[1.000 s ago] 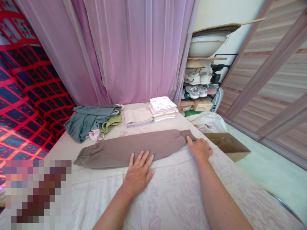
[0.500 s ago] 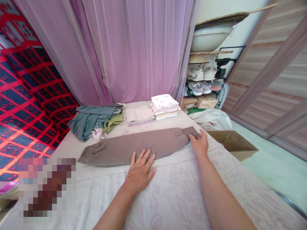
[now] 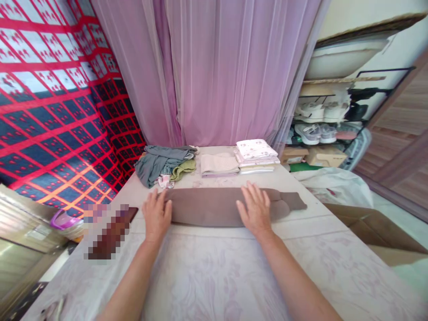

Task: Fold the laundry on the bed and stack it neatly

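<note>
Lying crosswise beneath the fingers [image 3: 247, 198], the brown garment [image 3: 203, 207] was overlaid by the left hand [image 3: 156, 216] at one end and the right hand [image 3: 257, 211] right of centre; both were loosely spread, no grip visible, presumably to keep it flat.

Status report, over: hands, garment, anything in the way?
Left hand, right hand: open, over brown garment. Garment in long strip. Clothes pile, folded stacks beyond, not blocking.

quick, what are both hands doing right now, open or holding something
Left hand: open, at the left end of the brown garment.
Right hand: open, on the same garment.
</note>
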`<state>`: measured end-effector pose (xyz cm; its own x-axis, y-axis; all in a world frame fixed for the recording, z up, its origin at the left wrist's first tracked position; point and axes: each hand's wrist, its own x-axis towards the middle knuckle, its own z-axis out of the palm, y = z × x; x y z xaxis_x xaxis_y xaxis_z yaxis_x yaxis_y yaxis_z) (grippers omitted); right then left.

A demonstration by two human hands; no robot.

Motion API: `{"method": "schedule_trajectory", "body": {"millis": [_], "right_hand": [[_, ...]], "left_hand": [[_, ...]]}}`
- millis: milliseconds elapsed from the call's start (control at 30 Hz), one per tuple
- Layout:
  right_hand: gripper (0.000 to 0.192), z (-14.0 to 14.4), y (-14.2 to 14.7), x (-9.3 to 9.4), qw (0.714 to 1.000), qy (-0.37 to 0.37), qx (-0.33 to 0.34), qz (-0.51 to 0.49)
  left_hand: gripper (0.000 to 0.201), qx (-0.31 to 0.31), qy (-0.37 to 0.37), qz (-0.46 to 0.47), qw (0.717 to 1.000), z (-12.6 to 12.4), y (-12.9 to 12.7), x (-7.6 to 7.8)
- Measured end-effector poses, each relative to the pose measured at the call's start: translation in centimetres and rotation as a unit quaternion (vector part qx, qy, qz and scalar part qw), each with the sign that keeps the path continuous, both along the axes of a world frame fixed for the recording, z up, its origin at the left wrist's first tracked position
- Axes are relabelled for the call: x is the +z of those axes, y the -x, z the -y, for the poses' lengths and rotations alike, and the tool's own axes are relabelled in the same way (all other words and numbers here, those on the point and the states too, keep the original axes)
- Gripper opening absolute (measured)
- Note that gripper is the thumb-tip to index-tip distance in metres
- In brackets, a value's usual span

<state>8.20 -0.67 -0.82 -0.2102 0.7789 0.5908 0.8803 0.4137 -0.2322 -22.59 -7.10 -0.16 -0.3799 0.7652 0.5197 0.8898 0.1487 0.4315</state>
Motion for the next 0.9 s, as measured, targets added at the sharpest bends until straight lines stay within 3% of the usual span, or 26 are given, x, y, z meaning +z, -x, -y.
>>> {"method": "schedule_trajectory", "body": {"millis": [100, 133, 200, 300, 433, 600, 767, 900], "right_hand": [[0.055, 2.4, 4.2, 0.0, 0.979, 0.056, 0.177, 0.079], [0.056, 3.1, 5.1, -0.2, 0.968, 0.079, 0.217, 0.097], [0.056, 3.9, 6.2, -0.8, 0.946, 0.129, 0.269, 0.125], [0.050, 4.3, 6.8, -1.6, 0.931, 0.190, 0.279, 0.141], [0.047, 4.2, 6.9, -1.7, 0.932, 0.208, 0.262, 0.139], [0.046, 4.3, 7.2, -1.6, 0.935, 0.201, 0.257, 0.139], [0.048, 4.5, 7.1, -1.8, 0.935, 0.204, 0.255, 0.138], [0.048, 4.1, 7.5, -0.8, 0.935, 0.204, 0.260, 0.127]], "left_hand": [[0.059, 0.067, -0.007, 0.172, 0.983, 0.5, 4.3, 0.2], [0.065, 0.080, -0.007, 0.269, 0.960, 0.8, 5.0, 0.1], [0.071, 0.085, -0.013, 0.458, 0.885, 1.2, 5.6, -0.2], [0.067, 0.072, -0.033, 0.619, 0.781, 1.5, 5.1, -0.1], [0.058, 0.055, -0.026, 0.682, 0.729, 1.4, 4.6, 0.7], [0.060, 0.045, -0.007, 0.668, 0.743, 0.7, 4.6, 1.5], [0.066, 0.054, -0.088, 0.629, 0.771, -0.8, 2.8, 2.5], [0.068, 0.024, -0.127, 0.595, 0.794, -1.8, 1.2, 3.6]]}}
